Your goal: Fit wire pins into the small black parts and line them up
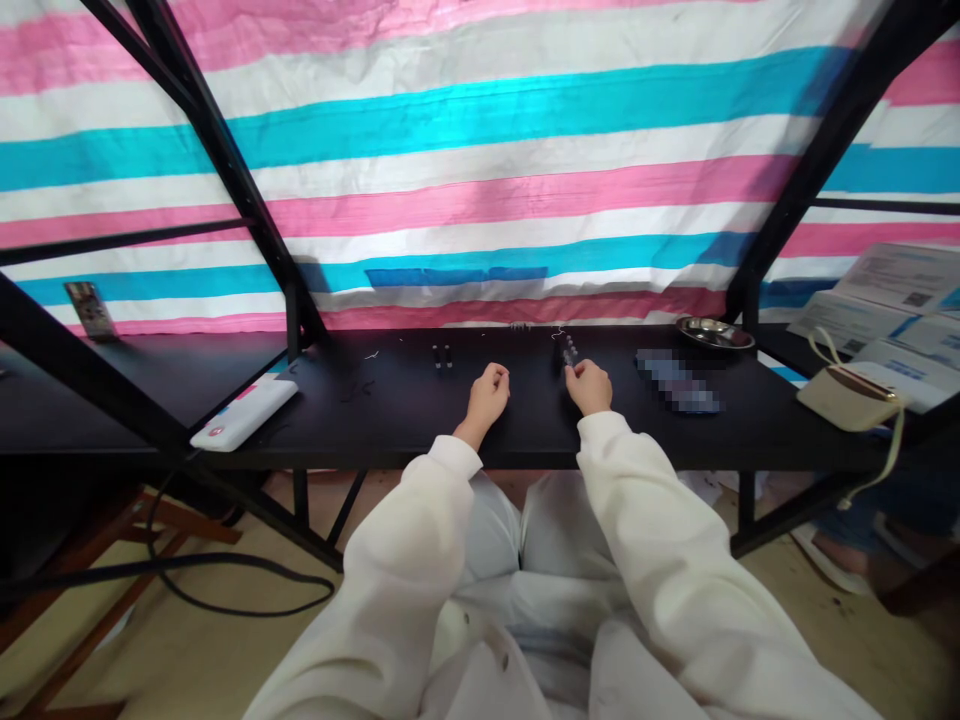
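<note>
Head view: left hand [489, 392] curled together, right hand [591, 386] at small pieces [569, 346], its grip unclear; light pressure suits them.

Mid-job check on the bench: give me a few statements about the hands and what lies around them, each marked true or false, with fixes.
1. The right hand is nearer to the cluster of small pieces than the left hand is. True.
2. The left hand is gripping the white case. False: the white case lies apart from it, farther left on the black table.
3. Two small dark items sit side by side, beyond the left hand and to its left. True.
4. The metal dish is at the table's left end. False: the metal dish is toward the right end, near the far edge.
</note>
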The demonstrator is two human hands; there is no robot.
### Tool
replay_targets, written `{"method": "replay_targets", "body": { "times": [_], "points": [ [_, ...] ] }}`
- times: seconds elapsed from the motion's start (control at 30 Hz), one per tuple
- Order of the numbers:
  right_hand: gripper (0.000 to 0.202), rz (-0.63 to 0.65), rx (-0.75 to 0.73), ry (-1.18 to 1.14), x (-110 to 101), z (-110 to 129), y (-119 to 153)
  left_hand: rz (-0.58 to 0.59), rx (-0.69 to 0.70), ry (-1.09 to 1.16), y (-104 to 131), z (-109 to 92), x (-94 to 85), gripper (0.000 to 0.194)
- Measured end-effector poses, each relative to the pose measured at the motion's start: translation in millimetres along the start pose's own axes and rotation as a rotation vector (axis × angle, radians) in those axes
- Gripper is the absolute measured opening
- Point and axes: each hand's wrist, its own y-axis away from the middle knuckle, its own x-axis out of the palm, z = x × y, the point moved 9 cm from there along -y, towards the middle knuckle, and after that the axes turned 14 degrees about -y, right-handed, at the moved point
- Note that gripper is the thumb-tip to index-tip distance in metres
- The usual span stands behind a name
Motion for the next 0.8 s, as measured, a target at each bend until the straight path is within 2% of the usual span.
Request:
{"method": "replay_targets", "body": {
  "times": [0.27,0.6,0.7,0.8],
  "points": [
    [0.021,0.136,-0.296,-0.276,20,22,5,0.007,0.007,-0.005,-1,1,1.1,0.014],
    [0.023,0.174,-0.336,-0.338,22,26,9,-0.005,-0.025,-0.02,-3,4,0.8,0.014],
    [0.023,0.18,-0.328,-0.329,25,25,8,-0.058,-0.099,-0.13,-11,14,-12.5,0.019],
    [0.024,0.188,-0.329,-0.325,27,23,8,-0.109,-0.223,-0.283,-23,28,-36.7,0.039]
  ]
}}
